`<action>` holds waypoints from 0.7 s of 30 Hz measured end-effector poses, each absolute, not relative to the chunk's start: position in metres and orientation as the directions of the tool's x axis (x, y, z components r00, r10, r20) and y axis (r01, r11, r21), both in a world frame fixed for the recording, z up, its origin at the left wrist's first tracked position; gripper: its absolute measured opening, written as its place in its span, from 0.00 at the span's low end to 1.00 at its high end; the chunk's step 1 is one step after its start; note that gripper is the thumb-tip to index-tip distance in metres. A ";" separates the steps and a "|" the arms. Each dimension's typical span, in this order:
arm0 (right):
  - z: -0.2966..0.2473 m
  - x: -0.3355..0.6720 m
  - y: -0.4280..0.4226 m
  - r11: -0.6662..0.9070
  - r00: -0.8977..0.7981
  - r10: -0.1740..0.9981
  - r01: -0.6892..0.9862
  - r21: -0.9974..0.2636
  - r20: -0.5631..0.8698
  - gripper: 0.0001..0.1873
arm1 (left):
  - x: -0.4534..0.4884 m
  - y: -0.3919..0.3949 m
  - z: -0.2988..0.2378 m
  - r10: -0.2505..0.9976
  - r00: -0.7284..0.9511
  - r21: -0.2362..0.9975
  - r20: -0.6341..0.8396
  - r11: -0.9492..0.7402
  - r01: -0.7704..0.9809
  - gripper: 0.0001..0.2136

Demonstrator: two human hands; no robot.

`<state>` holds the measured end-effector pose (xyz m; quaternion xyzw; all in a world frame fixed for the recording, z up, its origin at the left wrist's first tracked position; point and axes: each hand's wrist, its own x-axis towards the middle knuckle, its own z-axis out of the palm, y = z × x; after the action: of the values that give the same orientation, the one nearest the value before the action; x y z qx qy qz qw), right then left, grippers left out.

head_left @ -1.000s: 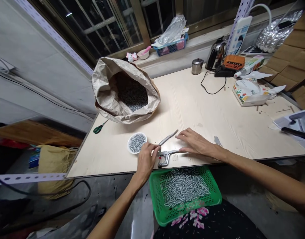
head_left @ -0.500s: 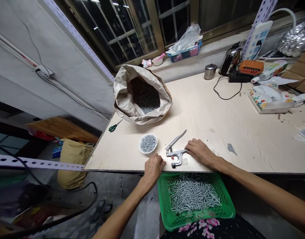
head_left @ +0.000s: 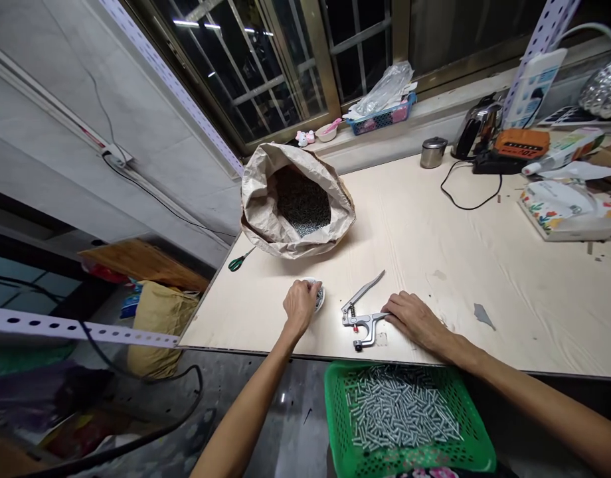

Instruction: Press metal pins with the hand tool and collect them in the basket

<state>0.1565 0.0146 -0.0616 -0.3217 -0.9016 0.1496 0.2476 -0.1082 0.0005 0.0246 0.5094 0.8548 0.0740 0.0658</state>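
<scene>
My left hand (head_left: 300, 307) reaches into a small white dish (head_left: 319, 297) of little metal pieces, fingers curled down over it; what they pinch is hidden. My right hand (head_left: 414, 321) lies on the table with its fingers on the lower handle of metal pliers (head_left: 361, 317), whose jaws stand open. Below the table edge sits a green basket (head_left: 341, 425) filled with several small silver tubes.
A paper sack (head_left: 265, 199) of dark metal parts stands behind the dish, with green-handled scissors (head_left: 239, 261) to its left. Kettle (head_left: 477, 131), steel cup (head_left: 433, 152), orange device (head_left: 526, 141), black cable (head_left: 465, 192) and tissue box (head_left: 559, 211) crowd the far right.
My left hand moved from the pliers' jaw near the table edge up and left onto the small dish. My right hand stays on the pliers' handle. The camera view shifted.
</scene>
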 end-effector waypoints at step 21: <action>-0.058 0.157 0.017 0.818 -0.696 0.574 0.502 -0.281 0.431 0.08 | -0.084 -0.046 0.027 0.881 -0.259 0.863 -0.395 0.453 0.223 0.15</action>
<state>0.1565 0.0166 -0.0582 -0.2930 -0.9181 0.0708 0.2572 -0.0838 -0.0463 0.0273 0.3879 0.7117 0.3507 0.4690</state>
